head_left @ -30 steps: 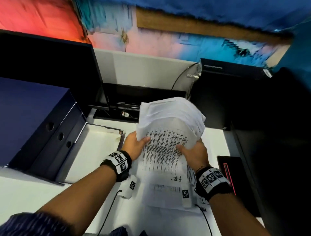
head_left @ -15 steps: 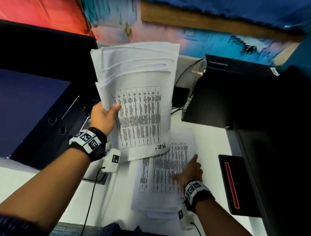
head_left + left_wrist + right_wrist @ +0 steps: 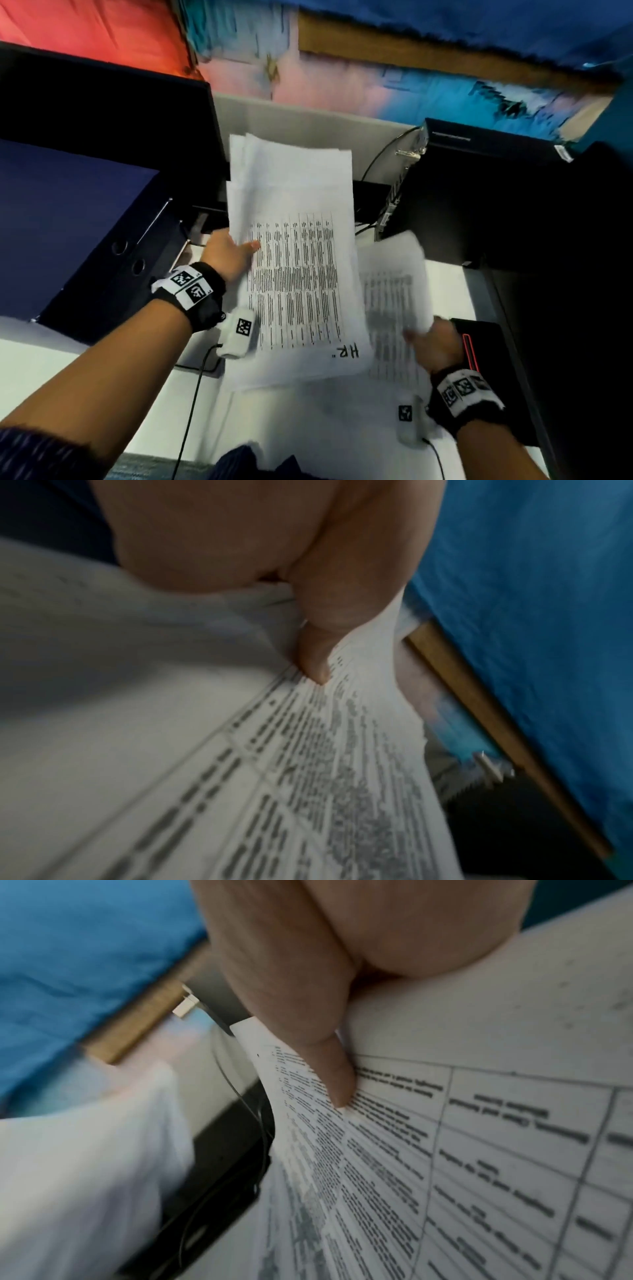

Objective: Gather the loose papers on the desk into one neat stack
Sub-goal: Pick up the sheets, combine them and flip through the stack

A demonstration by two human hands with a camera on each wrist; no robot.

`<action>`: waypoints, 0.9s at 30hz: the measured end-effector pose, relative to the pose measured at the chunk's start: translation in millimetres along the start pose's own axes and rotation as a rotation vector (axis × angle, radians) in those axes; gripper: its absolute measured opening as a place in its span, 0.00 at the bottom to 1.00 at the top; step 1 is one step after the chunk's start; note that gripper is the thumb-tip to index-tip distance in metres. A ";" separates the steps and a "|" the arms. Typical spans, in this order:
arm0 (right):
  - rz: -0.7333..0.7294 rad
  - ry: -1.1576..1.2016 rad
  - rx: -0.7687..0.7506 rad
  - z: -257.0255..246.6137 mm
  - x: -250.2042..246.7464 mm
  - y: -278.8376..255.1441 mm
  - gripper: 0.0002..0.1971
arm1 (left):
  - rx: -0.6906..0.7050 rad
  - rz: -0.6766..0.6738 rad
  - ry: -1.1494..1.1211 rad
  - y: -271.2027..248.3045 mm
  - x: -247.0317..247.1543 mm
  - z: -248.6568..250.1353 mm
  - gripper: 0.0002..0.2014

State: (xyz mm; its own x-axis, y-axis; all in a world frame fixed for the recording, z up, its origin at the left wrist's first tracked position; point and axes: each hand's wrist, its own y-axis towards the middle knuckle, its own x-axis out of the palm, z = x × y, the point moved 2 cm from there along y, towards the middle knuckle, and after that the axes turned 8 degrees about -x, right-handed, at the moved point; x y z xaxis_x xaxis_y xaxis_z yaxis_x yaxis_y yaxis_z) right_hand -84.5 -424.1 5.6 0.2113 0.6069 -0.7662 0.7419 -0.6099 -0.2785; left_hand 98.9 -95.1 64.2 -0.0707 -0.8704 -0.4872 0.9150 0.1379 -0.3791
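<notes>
Right hand (image 3: 436, 346) newly gripping blurred papers (image 3: 394, 291).

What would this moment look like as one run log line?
left hand: holds main sheaf raised | right hand: pinches second sheaf, lifted | state: not yet merged

White desk (image 3: 445, 284), dark binders (image 3: 68, 222)

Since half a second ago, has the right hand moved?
Yes. The right hand was flat on papers on the desk; now it is raised, gripping sheets, closer to the black device.
</notes>
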 end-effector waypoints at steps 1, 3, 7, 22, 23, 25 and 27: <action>0.068 -0.054 -0.042 -8.8 -21.2 -0.5 0.16 | -0.046 -0.034 0.055 2.1 12.6 -7.4 0.11; 0.195 -0.104 -0.111 -29.6 -62.2 -2.8 0.14 | -0.110 -0.097 0.190 4.8 42.5 -20.6 0.14; 0.383 -0.125 -0.235 -68.0 -129.0 -16.2 0.16 | -0.109 -0.142 0.438 1.1 90.4 -32.8 0.19; -0.067 0.273 0.094 38.6 31.0 20.7 0.38 | -0.249 -0.344 0.181 -17.2 120.3 -72.0 0.13; -0.097 0.211 0.108 47.3 41.0 23.1 0.39 | -0.269 -0.345 0.177 -18.8 119.6 -72.5 0.16; -0.120 0.109 0.062 54.4 54.0 27.3 0.37 | -0.287 -0.356 0.241 -22.6 121.5 -69.2 0.28; -0.151 0.108 -0.047 47.9 63.1 27.4 0.35 | -0.278 -0.396 0.349 -25.2 129.8 -67.7 0.30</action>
State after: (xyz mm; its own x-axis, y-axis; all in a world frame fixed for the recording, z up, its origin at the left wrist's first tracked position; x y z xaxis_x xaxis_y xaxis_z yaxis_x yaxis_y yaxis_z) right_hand -81.3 -427.0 -78.1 0.1606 0.7422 -0.6506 0.7986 -0.4851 -0.3563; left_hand 39.8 -179.6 -42.7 -0.5545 -0.6806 -0.4789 0.6578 -0.0060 -0.7532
